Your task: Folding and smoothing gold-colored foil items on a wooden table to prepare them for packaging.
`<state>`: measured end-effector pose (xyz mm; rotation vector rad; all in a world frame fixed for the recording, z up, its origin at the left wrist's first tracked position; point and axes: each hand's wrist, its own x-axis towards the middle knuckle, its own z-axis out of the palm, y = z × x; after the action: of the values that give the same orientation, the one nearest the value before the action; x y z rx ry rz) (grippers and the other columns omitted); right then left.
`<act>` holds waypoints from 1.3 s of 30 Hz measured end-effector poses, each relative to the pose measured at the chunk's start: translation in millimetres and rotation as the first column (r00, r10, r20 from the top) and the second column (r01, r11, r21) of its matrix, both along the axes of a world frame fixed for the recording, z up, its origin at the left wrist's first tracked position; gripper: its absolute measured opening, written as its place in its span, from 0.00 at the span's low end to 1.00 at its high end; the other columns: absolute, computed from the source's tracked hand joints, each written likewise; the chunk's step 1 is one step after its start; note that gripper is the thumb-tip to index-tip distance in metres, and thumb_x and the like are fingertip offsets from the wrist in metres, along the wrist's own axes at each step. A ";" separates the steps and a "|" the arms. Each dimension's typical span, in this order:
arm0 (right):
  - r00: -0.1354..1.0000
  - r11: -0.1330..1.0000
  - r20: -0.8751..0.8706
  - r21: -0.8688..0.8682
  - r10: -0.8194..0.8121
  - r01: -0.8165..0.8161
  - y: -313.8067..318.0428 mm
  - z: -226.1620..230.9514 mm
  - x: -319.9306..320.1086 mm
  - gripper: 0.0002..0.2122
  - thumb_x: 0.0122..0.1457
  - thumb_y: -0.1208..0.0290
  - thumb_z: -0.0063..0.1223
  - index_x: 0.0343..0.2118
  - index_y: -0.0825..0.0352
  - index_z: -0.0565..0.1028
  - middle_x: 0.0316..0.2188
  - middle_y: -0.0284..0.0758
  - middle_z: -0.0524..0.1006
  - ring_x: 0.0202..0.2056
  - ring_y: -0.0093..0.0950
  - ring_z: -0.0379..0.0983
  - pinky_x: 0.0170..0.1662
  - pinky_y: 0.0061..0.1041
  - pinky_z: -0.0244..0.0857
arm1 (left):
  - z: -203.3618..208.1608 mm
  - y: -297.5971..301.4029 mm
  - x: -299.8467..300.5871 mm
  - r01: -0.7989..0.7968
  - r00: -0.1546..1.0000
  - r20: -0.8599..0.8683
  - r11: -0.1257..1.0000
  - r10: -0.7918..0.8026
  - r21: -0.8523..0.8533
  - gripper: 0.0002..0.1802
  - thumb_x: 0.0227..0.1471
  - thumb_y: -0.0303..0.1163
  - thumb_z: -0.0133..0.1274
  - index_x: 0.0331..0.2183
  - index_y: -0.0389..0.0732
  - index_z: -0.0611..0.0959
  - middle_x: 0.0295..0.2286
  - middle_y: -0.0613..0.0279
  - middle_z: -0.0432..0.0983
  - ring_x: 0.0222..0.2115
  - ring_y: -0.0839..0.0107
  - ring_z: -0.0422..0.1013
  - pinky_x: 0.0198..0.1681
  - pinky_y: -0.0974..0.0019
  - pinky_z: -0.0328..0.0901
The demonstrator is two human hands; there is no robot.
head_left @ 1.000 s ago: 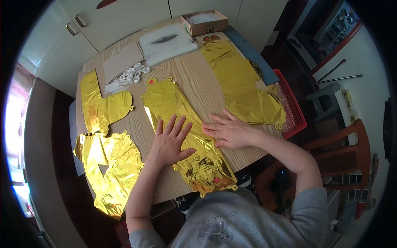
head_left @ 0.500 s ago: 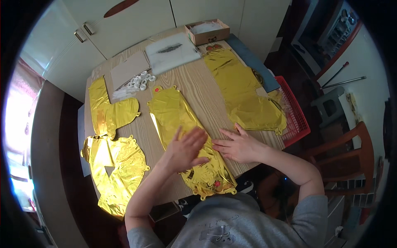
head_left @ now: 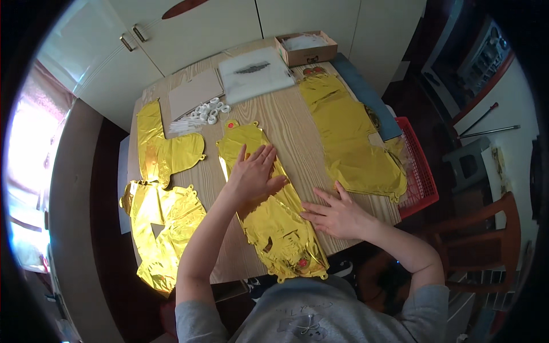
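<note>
A long, flat gold foil balloon (head_left: pixel 273 220) lies lengthwise in front of me, with tabs at its ends and a red spot near each end. My left hand (head_left: pixel 255 172) rests on its upper middle, fingers stretched out and pointing away from me. At the balloon's right edge, my right hand (head_left: pixel 337 214) has its fingers spread, the tips touching the foil and the wood. Another flat gold foil balloon (head_left: pixel 343 128) lies to the right. On the left are an upper foil balloon piece (head_left: pixel 163 143) and a crumpled, shinier one (head_left: pixel 166 228) below it.
White ribbon rolls (head_left: pixel 211 111) and thin white sticks (head_left: pixel 186 124) lie near a flat beige sheet (head_left: pixel 194 91). Beyond are a clear plastic bag stack (head_left: pixel 257 80) and a cardboard box (head_left: pixel 309 54). A red basket (head_left: pixel 420 171) stands beside the wooden table's right edge, near a chair (head_left: pixel 486 240).
My left hand has slid farther up the balloon, away from me. My right hand stays by its right edge. The whole view has shifted slightly to the right.
</note>
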<state>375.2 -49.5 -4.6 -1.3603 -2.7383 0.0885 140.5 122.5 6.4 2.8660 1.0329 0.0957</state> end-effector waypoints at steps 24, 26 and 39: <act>0.968 0.999 -0.249 0.010 -0.037 0.040 -1.5 8.5 -4.1 0.23 0.57 0.61 0.52 0.54 0.65 0.69 0.55 0.38 0.69 0.60 0.40 0.59 0.63 0.45 0.49 | -1.8 220.1 -165.2 -0.673 0.648 0.410 0.734 0.642 -0.086 0.17 0.45 0.36 0.56 0.37 0.36 0.80 0.39 0.44 0.75 0.41 0.47 0.72 0.46 0.52 0.67; 0.966 0.997 -0.246 -0.038 -0.076 0.069 -1.4 11.3 -3.7 0.24 0.56 0.60 0.53 0.54 0.65 0.69 0.55 0.38 0.69 0.60 0.39 0.59 0.63 0.44 0.49 | 1.3 242.4 -190.0 -0.773 0.560 0.348 0.625 0.752 -0.108 0.19 0.42 0.35 0.58 0.38 0.35 0.80 0.41 0.44 0.75 0.42 0.50 0.72 0.47 0.54 0.67; 0.961 0.984 -0.216 -0.080 -0.175 0.162 3.7 14.9 -4.3 0.25 0.52 0.60 0.57 0.52 0.64 0.71 0.53 0.36 0.71 0.56 0.36 0.64 0.59 0.38 0.55 | -14.9 334.6 -207.1 -0.439 0.897 -0.100 0.894 0.430 -0.092 0.39 0.42 0.52 0.61 0.55 0.45 0.72 0.52 0.53 0.69 0.52 0.55 0.66 0.56 0.59 0.61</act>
<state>370.9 -45.8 10.3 -1.4933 -2.4462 0.2968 -66.5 457.1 -8.5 2.5035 1.6247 -0.0433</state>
